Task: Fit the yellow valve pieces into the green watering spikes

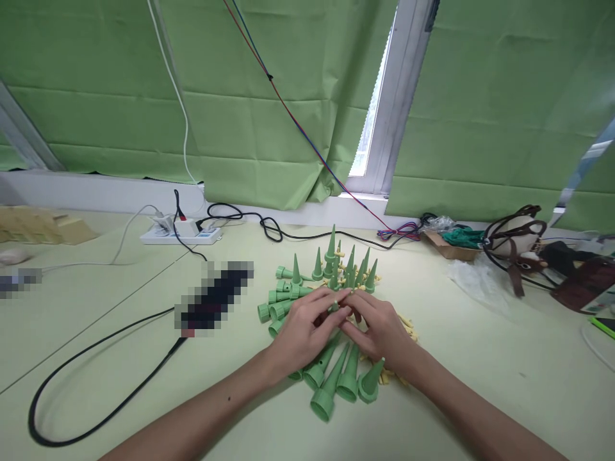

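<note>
My left hand (310, 323) is closed, with a small green tip (335, 307) of a plastic spike showing between its thumb and fingers. Against it, fingertips touching, my right hand (377, 323) is closed too; what it pinches is hidden. Below both hands lie several hollow green cone spikes (324, 400), wide ends toward me. Beyond the fingers, several more stand point up, among them a tall green spike (331, 246). Others rest on their sides left of my left hand. Small yellow plastic pieces (408, 325) are scattered beside and beneath my right hand.
A blurred dark device (216, 298) with a looping black cable lies on the left. A white power strip (180, 234) sits near the wall. At the right are an open cardboard box (449, 246), clear plastic wrap (480, 282) and a bag with brown straps (519, 240).
</note>
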Action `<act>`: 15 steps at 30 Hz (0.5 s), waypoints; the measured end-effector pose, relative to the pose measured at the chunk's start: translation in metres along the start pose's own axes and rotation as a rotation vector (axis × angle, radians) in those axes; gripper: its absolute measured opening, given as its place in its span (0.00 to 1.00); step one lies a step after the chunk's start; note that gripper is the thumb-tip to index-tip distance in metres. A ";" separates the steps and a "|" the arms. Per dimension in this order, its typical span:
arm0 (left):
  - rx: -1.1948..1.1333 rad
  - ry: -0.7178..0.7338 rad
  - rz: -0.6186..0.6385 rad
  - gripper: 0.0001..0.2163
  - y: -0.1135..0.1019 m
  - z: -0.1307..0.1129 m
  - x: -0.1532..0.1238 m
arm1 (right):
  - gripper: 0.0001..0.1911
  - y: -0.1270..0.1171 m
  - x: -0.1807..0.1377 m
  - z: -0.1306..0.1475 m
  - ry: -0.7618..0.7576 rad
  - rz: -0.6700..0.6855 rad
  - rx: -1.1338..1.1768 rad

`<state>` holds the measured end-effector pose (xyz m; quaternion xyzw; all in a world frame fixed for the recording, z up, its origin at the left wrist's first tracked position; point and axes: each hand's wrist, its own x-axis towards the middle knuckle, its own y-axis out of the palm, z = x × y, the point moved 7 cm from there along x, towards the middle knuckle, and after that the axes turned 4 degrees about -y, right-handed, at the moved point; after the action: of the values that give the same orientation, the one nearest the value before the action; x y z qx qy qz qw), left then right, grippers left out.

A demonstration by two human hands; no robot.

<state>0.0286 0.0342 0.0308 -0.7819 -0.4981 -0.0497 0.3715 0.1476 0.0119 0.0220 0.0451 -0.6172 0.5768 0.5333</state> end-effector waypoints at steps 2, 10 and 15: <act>0.037 0.056 0.002 0.17 0.000 -0.003 -0.003 | 0.07 -0.003 0.001 0.004 -0.027 -0.031 -0.028; 0.106 0.121 -0.007 0.21 -0.002 -0.006 -0.008 | 0.06 -0.010 0.004 0.022 -0.199 -0.104 -0.226; 0.108 0.142 0.026 0.24 0.001 -0.009 -0.009 | 0.06 -0.015 0.009 0.029 -0.276 -0.077 -0.267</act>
<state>0.0274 0.0211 0.0328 -0.7618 -0.4622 -0.0734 0.4480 0.1364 -0.0103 0.0451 0.0765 -0.7533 0.4573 0.4665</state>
